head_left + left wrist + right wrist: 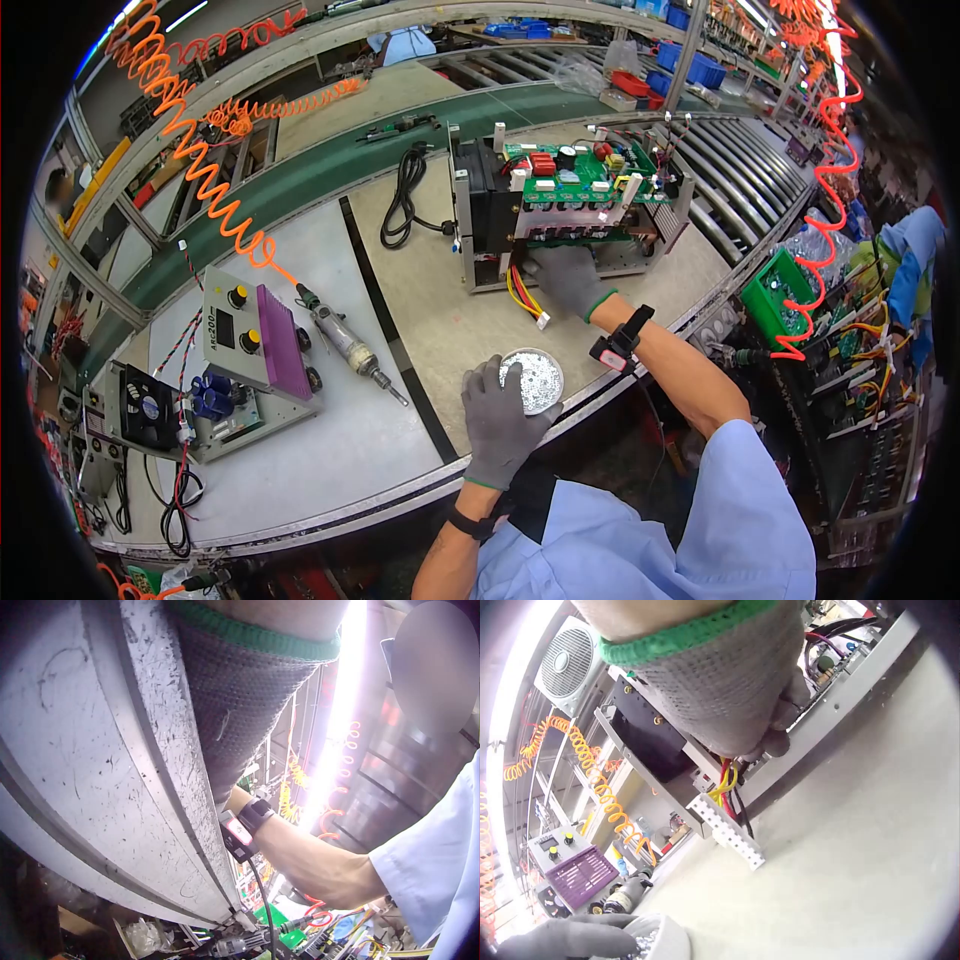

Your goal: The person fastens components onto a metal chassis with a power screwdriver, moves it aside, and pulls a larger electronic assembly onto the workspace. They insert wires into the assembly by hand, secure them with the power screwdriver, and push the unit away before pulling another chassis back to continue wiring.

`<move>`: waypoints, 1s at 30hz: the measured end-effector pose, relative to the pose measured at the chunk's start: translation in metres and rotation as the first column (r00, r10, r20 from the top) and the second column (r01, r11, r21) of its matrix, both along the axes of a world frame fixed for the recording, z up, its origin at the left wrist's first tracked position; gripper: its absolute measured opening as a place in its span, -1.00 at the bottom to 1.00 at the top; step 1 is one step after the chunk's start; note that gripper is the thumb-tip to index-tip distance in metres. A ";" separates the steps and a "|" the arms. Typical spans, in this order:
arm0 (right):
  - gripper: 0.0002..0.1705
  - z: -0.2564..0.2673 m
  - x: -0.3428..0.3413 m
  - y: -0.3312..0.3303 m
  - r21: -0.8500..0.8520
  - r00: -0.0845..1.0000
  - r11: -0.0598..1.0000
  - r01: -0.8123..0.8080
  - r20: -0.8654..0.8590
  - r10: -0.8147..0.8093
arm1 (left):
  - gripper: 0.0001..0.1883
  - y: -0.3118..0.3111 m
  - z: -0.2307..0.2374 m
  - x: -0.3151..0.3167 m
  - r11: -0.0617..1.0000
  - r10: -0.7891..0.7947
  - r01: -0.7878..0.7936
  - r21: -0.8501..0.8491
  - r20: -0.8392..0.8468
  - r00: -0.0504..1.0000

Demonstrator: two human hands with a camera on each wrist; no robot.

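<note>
My gloved left hand [502, 422] grips a round dish of small metal parts [533, 380] near the bench's front edge, its fingers over the rim. The gloved right hand [568, 280] reaches into the lower front of an open machine frame [486, 283] with a green circuit board [572, 172] on top. In the right wrist view the right hand's fingers [778, 741] are bent at the frame's lower rail; whether they hold anything is hidden. Red, yellow and black wires with a white connector [727, 832] hang out beside that hand.
A power screwdriver [345, 345] on an orange coiled hose lies left of the dish. Further left stands a unit with a purple panel [280, 340]. A black cable [403, 200] lies behind the frame's left side. Rollers [745, 180] and a green bin [778, 300] are at right.
</note>
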State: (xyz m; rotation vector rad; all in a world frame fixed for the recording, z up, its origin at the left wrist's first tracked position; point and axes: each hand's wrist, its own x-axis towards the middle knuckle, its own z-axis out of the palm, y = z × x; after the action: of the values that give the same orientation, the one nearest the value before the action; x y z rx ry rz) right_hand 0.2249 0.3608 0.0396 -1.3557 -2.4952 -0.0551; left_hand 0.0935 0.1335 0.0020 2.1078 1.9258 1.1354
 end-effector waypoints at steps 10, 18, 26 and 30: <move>-0.69 -0.003 0.012 -0.005 0.083 0.988 0.988 -0.130 -0.078 0.136 | -0.21 0.000 -0.002 0.000 1.000 0.016 -0.016 -0.001 0.011 1.000; -0.63 -0.005 0.014 0.002 0.104 0.987 0.981 -0.163 0.019 0.162 | -0.21 0.001 -0.002 0.000 1.000 0.014 -0.014 0.007 0.006 1.000; -0.60 0.003 0.017 -0.007 0.132 0.980 0.972 -0.195 0.070 0.187 | -0.21 0.001 -0.001 0.000 1.000 0.011 -0.011 0.015 0.021 1.000; -0.61 -0.004 0.013 -0.003 0.147 0.975 0.964 -0.221 0.028 0.219 | -0.21 0.002 -0.002 -0.001 1.000 0.000 -0.001 0.016 0.027 1.000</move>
State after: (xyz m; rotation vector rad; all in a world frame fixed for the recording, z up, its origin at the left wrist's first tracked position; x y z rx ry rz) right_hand 0.2382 0.3577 0.0356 -1.0167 -2.5766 -0.1973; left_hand 0.0925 0.1357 0.0004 2.0895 1.9123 1.1770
